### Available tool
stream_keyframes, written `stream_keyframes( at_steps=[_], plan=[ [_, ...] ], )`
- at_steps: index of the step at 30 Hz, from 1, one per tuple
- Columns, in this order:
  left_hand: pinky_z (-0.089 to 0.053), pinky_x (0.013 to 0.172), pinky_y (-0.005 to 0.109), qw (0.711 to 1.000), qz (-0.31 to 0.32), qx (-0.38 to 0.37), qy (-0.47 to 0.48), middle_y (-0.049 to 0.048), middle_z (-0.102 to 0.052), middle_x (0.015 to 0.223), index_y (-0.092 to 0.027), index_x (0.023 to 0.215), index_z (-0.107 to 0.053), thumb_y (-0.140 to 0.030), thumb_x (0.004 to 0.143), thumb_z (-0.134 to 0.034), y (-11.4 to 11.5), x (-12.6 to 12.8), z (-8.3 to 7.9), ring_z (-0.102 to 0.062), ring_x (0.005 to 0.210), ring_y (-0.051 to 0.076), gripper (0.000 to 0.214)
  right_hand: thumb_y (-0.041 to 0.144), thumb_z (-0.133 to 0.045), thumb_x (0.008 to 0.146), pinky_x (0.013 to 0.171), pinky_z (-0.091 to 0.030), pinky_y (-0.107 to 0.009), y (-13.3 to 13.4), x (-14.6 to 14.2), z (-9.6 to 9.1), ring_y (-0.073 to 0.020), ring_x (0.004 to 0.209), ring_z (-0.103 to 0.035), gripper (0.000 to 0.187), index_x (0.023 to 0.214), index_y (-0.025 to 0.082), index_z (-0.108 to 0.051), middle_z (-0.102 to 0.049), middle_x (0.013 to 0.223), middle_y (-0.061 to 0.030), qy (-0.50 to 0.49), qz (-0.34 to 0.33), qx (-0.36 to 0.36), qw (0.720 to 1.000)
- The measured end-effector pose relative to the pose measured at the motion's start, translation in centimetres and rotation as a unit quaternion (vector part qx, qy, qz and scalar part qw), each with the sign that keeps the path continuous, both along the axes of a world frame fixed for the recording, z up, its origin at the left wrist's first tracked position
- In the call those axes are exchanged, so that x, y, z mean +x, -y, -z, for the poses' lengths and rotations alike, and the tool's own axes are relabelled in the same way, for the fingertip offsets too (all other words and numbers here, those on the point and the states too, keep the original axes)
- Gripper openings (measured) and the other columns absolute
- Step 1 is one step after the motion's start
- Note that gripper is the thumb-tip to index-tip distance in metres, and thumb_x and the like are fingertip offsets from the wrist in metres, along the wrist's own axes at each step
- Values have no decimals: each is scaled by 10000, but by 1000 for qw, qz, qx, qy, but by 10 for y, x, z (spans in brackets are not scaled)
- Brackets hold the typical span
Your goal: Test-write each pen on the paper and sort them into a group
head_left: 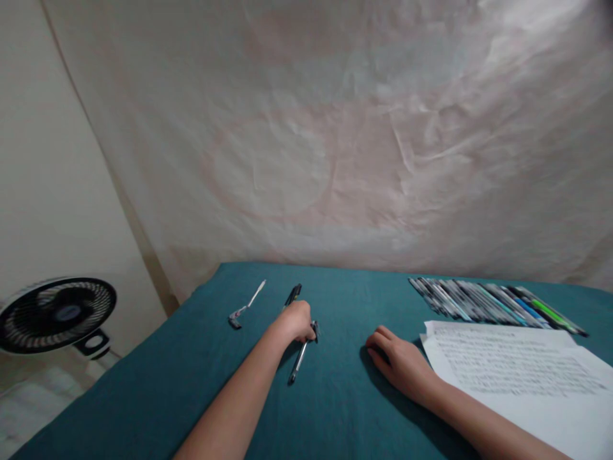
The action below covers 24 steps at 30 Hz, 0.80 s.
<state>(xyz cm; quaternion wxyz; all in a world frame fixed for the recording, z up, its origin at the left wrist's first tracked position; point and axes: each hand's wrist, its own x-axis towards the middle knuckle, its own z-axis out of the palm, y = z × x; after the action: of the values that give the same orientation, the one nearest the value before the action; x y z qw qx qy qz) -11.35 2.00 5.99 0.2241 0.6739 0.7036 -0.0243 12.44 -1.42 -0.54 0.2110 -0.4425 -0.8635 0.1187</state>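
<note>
My left hand (301,321) is over the middle of the cloth-covered table, its fingers closed and pinching among some pens. A pen with a clear barrel (298,365) points towards me from under the fingers. A small dark piece (315,331), perhaps a cap or clip, shows at the fingertips. Beyond the wrist a black pen (293,294) is partly covered by the hand. The palm side is hidden. My right hand (400,363) rests on the cloth beside the papers, fingers loosely bent, thumb apart, holding nothing visible.
Several pens lie side by side in a slanted row (493,303) at the back right. Written sheets of paper (517,364) lie in front of them. Further left are a thin white stick-like item (257,292) and a small dark object (234,319). A fan (60,314) stands left of the table.
</note>
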Motion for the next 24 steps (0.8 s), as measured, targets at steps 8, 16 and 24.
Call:
stream_keyframes(
  at_steps=[8,16,24],
  plan=[
    [-400,533,187,995,36,94,16,40,-648,578,-162,613,-674,-233,604,-611,0,20,21,-604,584,143,95,190,-366,840,642,-429,-231,0,1,5,-126,702,-573,169,910,214,-518,-518,895,-23,-9,5,5,1000],
    [-409,564,214,988,62,137,37,94,-679,704,-150,725,-693,-243,640,-564,-6,53,36,-620,667,181,180,194,-397,827,703,-453,-272,-3,-4,3,-169,829,-575,278,1088,212,-491,-533,1027,-65,-9,23,39,999],
    [-418,560,212,984,60,128,106,88,-682,683,-145,732,-694,-199,587,-573,-25,79,48,-624,679,187,197,206,-445,825,896,-390,-399,-12,-3,4,-236,1104,-430,412,1237,208,-431,-485,1242,-82,-5,-21,94,995]
  ],
)
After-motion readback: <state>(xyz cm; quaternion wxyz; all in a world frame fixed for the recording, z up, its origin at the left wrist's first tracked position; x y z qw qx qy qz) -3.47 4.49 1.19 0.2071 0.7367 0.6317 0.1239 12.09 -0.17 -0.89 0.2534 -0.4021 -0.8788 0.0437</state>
